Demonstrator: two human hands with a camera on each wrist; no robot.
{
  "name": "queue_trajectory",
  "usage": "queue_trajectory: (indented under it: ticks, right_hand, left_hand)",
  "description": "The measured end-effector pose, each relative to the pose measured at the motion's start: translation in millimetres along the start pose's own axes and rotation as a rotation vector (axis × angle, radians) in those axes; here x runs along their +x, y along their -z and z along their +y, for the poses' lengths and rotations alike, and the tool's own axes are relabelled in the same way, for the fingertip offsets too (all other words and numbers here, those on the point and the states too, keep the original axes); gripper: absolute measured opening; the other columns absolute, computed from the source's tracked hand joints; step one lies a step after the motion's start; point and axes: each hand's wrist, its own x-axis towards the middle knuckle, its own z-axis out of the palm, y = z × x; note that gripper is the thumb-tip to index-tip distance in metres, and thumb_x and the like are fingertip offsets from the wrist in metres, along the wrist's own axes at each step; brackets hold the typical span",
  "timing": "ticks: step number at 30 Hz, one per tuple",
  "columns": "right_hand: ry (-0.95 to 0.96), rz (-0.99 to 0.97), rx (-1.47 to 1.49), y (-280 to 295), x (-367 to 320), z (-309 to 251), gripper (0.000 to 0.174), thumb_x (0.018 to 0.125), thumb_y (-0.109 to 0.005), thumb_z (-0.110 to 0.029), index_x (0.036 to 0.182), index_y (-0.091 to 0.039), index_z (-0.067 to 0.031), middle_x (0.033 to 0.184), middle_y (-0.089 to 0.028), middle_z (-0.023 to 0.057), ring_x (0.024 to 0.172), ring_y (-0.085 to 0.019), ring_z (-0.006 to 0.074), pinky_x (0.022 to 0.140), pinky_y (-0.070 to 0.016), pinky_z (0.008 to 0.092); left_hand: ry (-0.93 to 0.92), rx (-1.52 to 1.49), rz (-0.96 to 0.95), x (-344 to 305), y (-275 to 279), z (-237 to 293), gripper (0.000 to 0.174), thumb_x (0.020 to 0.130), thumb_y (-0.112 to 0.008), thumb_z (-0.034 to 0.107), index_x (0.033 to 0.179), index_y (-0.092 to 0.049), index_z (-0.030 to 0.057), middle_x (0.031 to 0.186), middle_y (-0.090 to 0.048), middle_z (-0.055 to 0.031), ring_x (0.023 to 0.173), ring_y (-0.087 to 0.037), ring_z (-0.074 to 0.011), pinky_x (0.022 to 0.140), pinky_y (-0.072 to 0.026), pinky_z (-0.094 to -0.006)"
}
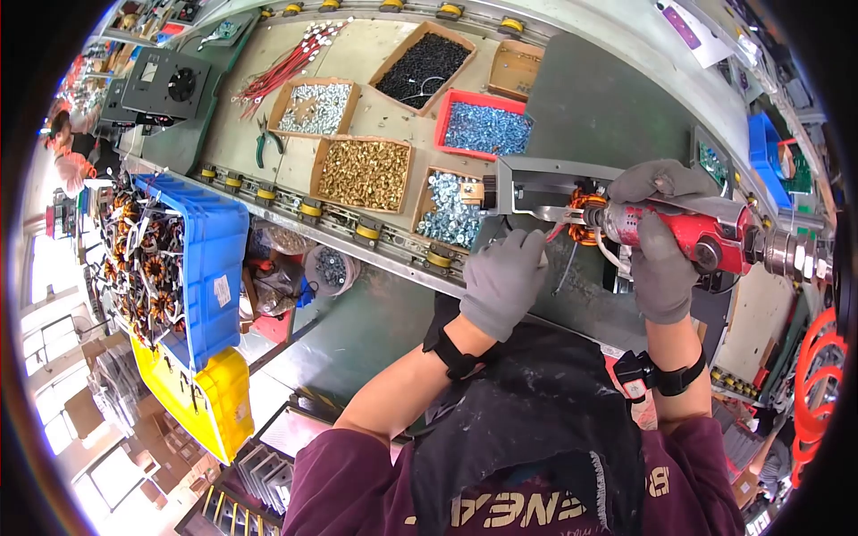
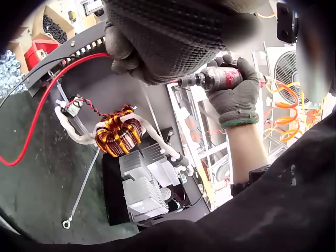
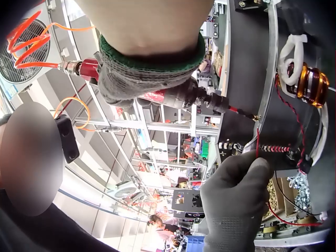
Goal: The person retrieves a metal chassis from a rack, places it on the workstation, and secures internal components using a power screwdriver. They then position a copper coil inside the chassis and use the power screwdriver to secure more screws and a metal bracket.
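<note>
My gloved right hand point(image 1: 663, 263) grips a red air screwdriver point(image 1: 710, 239), held level over the bench. In the right wrist view the driver's bit point(image 3: 240, 111) reaches a small fastener at the edge of a dark metal chassis point(image 3: 247, 58). My gloved left hand point(image 3: 239, 197) pinches a red wire point(image 3: 258, 139) right beside that bit. The wire curves away below the hand. A copper toroid coil point(image 2: 119, 134) with white-sleeved leads sits by the chassis, near a finned heat sink point(image 2: 142, 184). A lead with a ring terminal point(image 2: 66, 224) lies on the dark surface.
Trays of brass fasteners point(image 1: 362, 174), blue screws point(image 1: 485, 128) and silver screws point(image 1: 450, 210) stand beyond the roller rail. Pliers point(image 1: 262, 143) lie among them. A blue crate point(image 1: 214, 268) of coils stands left. An orange coiled air hose point(image 1: 818, 384) hangs right.
</note>
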Motion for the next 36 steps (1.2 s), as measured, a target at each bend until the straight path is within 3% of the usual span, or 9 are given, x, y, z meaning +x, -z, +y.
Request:
queue_trajectory:
  ticks: [9,15,17,23,30,32,33,35,36]
  right_hand:
    - [-0.069,-0.089,-0.162,-15,3,0,0.038,0.076,-0.057,0.016,0.107,-0.046,-0.0037,0.098,-0.059,0.0111,0.089,-0.061,0.016,0.074,-0.0534,0.0289]
    - [-0.089,-0.063,-0.054,-21,6,-1,0.037,0.074,-0.058,0.015,0.104,-0.047,-0.0032,0.095,-0.06,0.0093,0.082,-0.061,0.0148,0.072,-0.0535,0.0284]
    - [0.007,-0.121,-0.313,-20,11,-3,0.035,0.073,-0.057,0.015,0.102,-0.047,-0.0036,0.094,-0.059,0.0096,0.083,-0.061,0.0153,0.072,-0.0534,0.0284]
    - [-0.128,-0.041,-0.026,-23,5,4,0.033,0.074,-0.058,0.014,0.099,-0.047,-0.0034,0.091,-0.059,0.0088,0.083,-0.061,0.0153,0.073,-0.0536,0.0285]
    - [-0.188,-0.016,-0.161,-16,-4,-11,0.033,0.079,-0.059,0.01,0.109,-0.05,-0.0014,0.102,-0.061,0.0107,0.085,-0.061,0.0149,0.077,-0.0535,0.0301]
    - [-0.196,0.031,-0.422,0,-17,-30,0.048,0.082,-0.055,0.005,0.127,-0.041,-0.0009,0.112,-0.059,0.0143,0.099,-0.06,0.0231,0.086,-0.0493,0.0358]
    - [-0.298,0.182,-0.245,9,-32,-40,0.055,0.082,-0.061,-0.004,0.132,-0.037,-0.0003,0.117,-0.058,0.0149,0.104,-0.058,0.025,0.093,-0.0464,0.0389]
    - [-0.166,0.413,-0.138,25,-60,-75,0.054,0.082,-0.066,-0.024,0.124,-0.041,-0.0035,0.112,-0.055,0.0167,0.1,-0.057,0.0268,0.088,-0.0462,0.0421]
    - [-0.096,0.334,-0.257,30,-63,-91,0.044,0.081,-0.067,-0.022,0.115,-0.042,-0.0062,0.097,-0.05,0.0112,0.087,-0.052,0.0215,0.076,-0.0443,0.0374]
  left_hand:
    - [-0.027,0.066,-0.122,-2,-3,5,0.017,0.071,-0.065,0.015,0.084,-0.056,0.0114,0.073,-0.056,-0.0052,0.063,-0.062,-0.024,0.053,-0.0504,-0.0366]
    - [-0.056,0.017,-0.041,0,-5,1,0.014,0.072,-0.06,0.009,0.086,-0.061,0.0135,0.068,-0.056,-0.0045,0.05,-0.057,-0.0259,0.042,-0.0448,-0.0362]
    - [-0.066,0.019,-0.036,0,-8,-1,0.013,0.073,-0.059,0.009,0.085,-0.061,0.0133,0.067,-0.056,-0.0042,0.051,-0.057,-0.0249,0.042,-0.045,-0.0364]
    - [-0.035,0.048,-0.165,-1,-4,-1,0.018,0.068,-0.066,0.015,0.084,-0.057,0.011,0.077,-0.057,-0.0051,0.062,-0.062,-0.0255,0.051,-0.0499,-0.0384]
    - [-0.077,0.065,-0.154,-2,-5,-6,0.014,0.075,-0.06,0.012,0.089,-0.062,0.0134,0.073,-0.059,-0.0046,0.059,-0.061,-0.0254,0.048,-0.0479,-0.0375]
    - [0.018,-0.042,-0.254,1,-2,-12,0.018,0.078,-0.063,0.019,0.095,-0.063,0.0138,0.078,-0.062,-0.0057,0.065,-0.063,-0.0298,0.057,-0.0498,-0.0397]
    - [-0.007,-0.039,-0.268,3,4,-15,0.018,0.078,-0.063,0.019,0.095,-0.063,0.0138,0.078,-0.062,-0.0057,0.065,-0.063,-0.0298,0.057,-0.0498,-0.0397]
    - [0.066,0.003,-0.578,8,24,-26,0.027,0.081,-0.066,0.031,0.103,-0.063,0.0151,0.085,-0.065,-0.0061,0.075,-0.064,-0.0318,0.067,-0.0501,-0.0412]
    - [0.024,0.011,-0.593,9,30,-36,0.027,0.081,-0.066,0.031,0.103,-0.063,0.0151,0.085,-0.065,-0.0061,0.075,-0.064,-0.0318,0.067,-0.0501,-0.0412]
